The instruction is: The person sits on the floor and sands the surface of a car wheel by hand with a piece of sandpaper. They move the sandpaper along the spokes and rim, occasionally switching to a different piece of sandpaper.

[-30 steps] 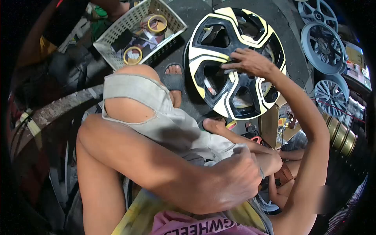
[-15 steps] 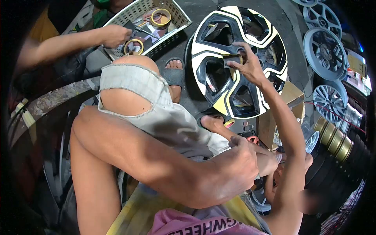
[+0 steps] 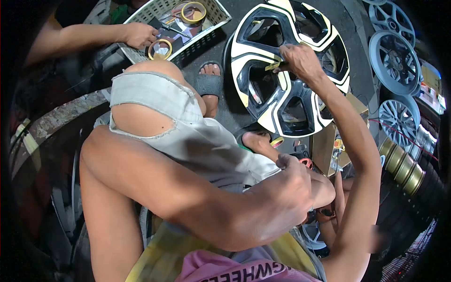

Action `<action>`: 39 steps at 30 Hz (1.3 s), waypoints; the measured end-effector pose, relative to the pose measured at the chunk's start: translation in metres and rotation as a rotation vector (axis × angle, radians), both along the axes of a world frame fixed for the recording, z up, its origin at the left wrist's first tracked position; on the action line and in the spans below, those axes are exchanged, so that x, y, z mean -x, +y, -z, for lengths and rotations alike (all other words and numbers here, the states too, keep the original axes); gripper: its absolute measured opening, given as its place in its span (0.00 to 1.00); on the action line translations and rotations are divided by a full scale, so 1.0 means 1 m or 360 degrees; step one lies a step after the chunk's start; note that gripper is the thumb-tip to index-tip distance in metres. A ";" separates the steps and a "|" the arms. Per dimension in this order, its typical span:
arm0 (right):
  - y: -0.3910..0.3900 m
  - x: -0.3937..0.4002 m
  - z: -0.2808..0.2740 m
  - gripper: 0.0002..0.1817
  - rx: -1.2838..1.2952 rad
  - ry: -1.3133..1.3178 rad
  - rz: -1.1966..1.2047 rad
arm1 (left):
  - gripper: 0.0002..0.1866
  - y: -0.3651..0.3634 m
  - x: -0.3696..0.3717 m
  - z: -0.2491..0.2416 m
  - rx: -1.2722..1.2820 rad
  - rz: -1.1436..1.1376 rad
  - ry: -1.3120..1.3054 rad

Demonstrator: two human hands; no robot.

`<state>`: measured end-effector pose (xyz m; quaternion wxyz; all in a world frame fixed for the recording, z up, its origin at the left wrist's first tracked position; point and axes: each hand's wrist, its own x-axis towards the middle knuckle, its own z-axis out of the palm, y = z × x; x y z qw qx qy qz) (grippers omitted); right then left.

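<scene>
Fingers of the R hand (image 3: 303, 61) are pinched shut on a small yellowish strip (image 3: 272, 66), right over a spoke of the black-and-white wheel (image 3: 292, 87); L hand (image 3: 292, 195) is curled closed near the knee, nothing visible in it. Wheel's ahead of the sandaled foot (image 3: 209, 84), beside the plastic crate (image 3: 206, 35), w/ its patterned face up; can't tell exactly what it rests on. Strip looks thin & light, prob. bendy, so a fingertip grip near one end suits it. Wheel's prob. heavy & fully rigid, approx. two-hand stuff: best hold = opp. sides of the outer rim, clear of the face, b/c that glossy finish could be slick & scratch easily.
</scene>
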<state>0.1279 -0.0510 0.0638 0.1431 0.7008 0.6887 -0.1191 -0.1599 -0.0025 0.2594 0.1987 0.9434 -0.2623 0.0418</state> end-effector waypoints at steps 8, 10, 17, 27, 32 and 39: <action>-0.015 -0.007 0.005 0.15 0.0030 -0.0134 0.0039 | 0.14 0.003 0.006 -0.008 -0.0072 -0.0062 -0.0078; -0.024 -0.021 -0.016 0.21 -0.0068 -0.0021 0.0155 | 0.14 0.008 0.005 -0.011 -0.0007 -0.0024 -0.0017; -0.044 -0.006 0.010 0.24 -0.0288 0.0383 0.0596 | 0.14 0.028 -0.002 -0.024 0.0108 0.0086 0.0133; -0.036 0.020 0.025 0.31 -0.0389 0.0365 0.0921 | 0.13 0.001 0.019 0.006 -0.0086 -0.0385 -0.0361; -0.018 0.042 0.036 0.35 -0.0613 0.0410 0.0837 | 0.17 -0.012 0.010 0.000 0.0060 -0.0146 -0.0190; -0.041 0.027 0.019 0.38 -0.0334 0.0306 0.1074 | 0.26 -0.015 -0.002 -0.008 -0.0173 0.0227 0.0116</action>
